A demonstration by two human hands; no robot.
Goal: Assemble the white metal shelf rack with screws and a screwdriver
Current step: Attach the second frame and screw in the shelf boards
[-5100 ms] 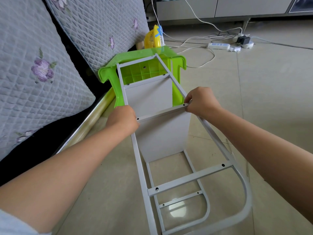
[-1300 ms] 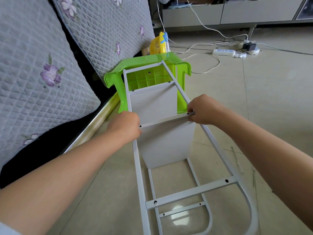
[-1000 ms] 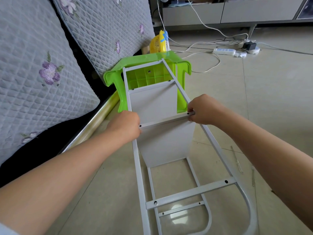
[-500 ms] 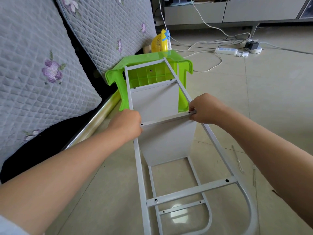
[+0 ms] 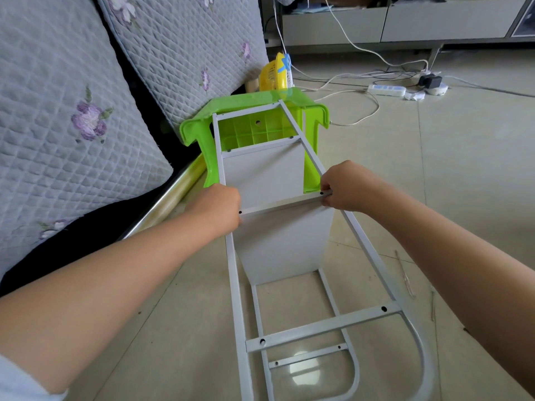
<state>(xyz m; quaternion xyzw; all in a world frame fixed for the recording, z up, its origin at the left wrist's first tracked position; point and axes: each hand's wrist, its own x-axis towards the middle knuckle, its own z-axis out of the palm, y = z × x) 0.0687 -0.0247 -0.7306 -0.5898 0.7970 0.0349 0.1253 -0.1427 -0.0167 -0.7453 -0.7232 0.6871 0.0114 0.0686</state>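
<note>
At mid-frame my left hand (image 5: 217, 208) and right hand (image 5: 344, 186) each curl around an end of the crossbar (image 5: 282, 204) atop the shelf panel (image 5: 282, 244) in the white rack frame (image 5: 236, 299), whose far end leans on the green stool (image 5: 257, 125); unscrewed holes may slip from alignment.

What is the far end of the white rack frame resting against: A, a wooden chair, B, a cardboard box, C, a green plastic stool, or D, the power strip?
C: the far end of the white rack frame leans on the green plastic stool, whose ribbed underside shows through the frame; the power strip lies apart, farther back on the floor.
</note>
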